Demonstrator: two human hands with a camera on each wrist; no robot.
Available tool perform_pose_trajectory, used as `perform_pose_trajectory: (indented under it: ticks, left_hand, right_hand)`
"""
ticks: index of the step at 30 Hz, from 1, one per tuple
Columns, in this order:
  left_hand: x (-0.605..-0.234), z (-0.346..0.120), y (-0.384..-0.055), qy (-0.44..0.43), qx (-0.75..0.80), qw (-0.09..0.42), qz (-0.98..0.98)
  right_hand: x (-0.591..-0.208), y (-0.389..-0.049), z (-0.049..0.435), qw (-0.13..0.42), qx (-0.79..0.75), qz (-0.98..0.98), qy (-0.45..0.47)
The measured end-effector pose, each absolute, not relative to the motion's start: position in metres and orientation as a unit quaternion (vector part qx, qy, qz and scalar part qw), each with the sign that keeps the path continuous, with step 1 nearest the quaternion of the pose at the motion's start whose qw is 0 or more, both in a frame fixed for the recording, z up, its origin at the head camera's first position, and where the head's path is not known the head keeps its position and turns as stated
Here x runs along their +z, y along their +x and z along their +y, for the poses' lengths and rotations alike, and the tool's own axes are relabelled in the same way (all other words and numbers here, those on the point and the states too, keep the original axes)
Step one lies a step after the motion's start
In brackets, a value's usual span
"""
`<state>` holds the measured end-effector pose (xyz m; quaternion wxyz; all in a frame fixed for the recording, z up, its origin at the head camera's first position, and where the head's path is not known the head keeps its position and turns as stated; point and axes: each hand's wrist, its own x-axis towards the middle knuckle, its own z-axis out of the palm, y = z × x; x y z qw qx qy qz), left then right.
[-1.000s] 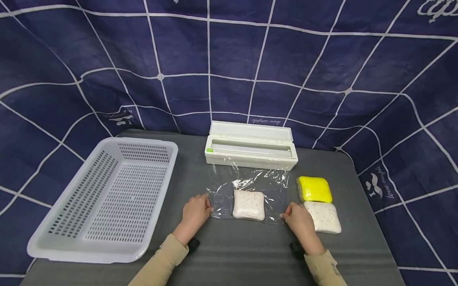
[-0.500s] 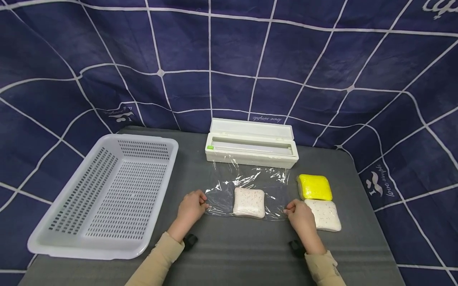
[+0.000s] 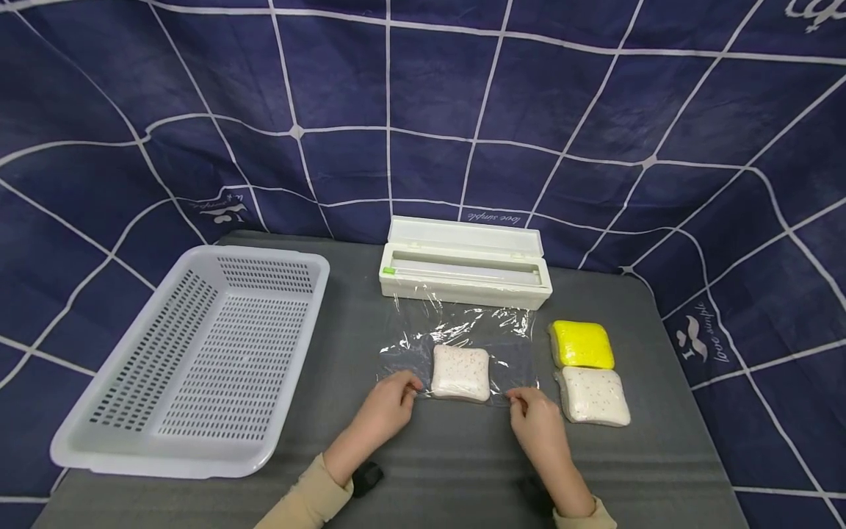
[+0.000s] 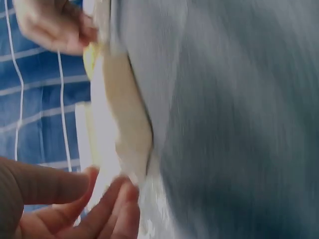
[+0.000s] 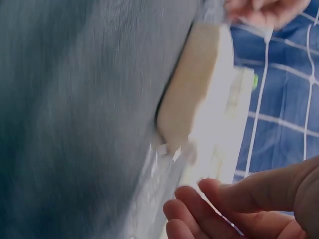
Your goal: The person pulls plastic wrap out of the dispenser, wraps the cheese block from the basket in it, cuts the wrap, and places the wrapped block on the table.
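White plastic mesh on the far left: one perforated basket (image 3: 192, 360) sits by the tabletop's (image 3: 429, 470) left edge, well apart from the action. Moving right, the left hand (image 3: 386, 411) has come inward since a second ago. It was out at the left edge of the cling film (image 3: 456, 338) and now sits at the film's near edge, just beside the left corner of the speckled white block (image 3: 460, 372). Its grip is pinched on the film's near edge, thumb and fingertips together. The left wrist view is blurred, though the fingers (image 4: 107, 209) show curled close to the block's corner (image 4: 127, 134).

The block lies on the film in the middle of the tabletop, towards the near edge, where it lay before. The film looks more bunched and crinkled behind the block than it did a second ago. At the far edge stands one white film dispenser box (image 3: 465, 266), lid open, the sheet running from it.

On to the right hand (image 3: 538, 422): it too has slid inward along the near edge and now sits off the block's right corner, with its grip nipping the film. In the right wrist view the fingers (image 5: 209, 209) curl near the film's crinkled edge.

Towards the right edge sit one yellow block (image 3: 581, 344) and a second speckled white block (image 3: 593, 395), touching and unmoved. Count: two speckled, one yellow, one basket, one dispenser, one sheet.
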<state>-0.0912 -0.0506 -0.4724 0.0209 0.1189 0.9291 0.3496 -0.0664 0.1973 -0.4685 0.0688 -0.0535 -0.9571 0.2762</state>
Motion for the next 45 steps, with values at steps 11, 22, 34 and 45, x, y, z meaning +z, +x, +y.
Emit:
perform_pose_trajectory:
  ticks: [11, 22, 34, 45]
  left_hand:
    - [-0.480, -0.023, -0.078, 0.062, 0.362, 0.000, 0.930]
    - [-0.484, -0.019, -0.073, 0.036, 0.394, -0.001, 0.918]
    - [-0.487, -0.012, -0.068, 0.019, 0.442, -0.006, 0.897]
    - [-0.493, -0.019, -0.067, 0.020, 0.485, 0.004, 0.874]
  right_hand:
    - [-0.480, -0.054, 0.172, 0.038, 0.315, -0.946, -0.068]
    - [-0.488, -0.053, 0.165, 0.005, 0.314, -0.943, -0.112]
    - [-0.491, -0.049, 0.158, 0.009, 0.338, -0.935, -0.104]
    - [-0.495, -0.049, 0.163, 0.023, 0.382, -0.916, -0.123]
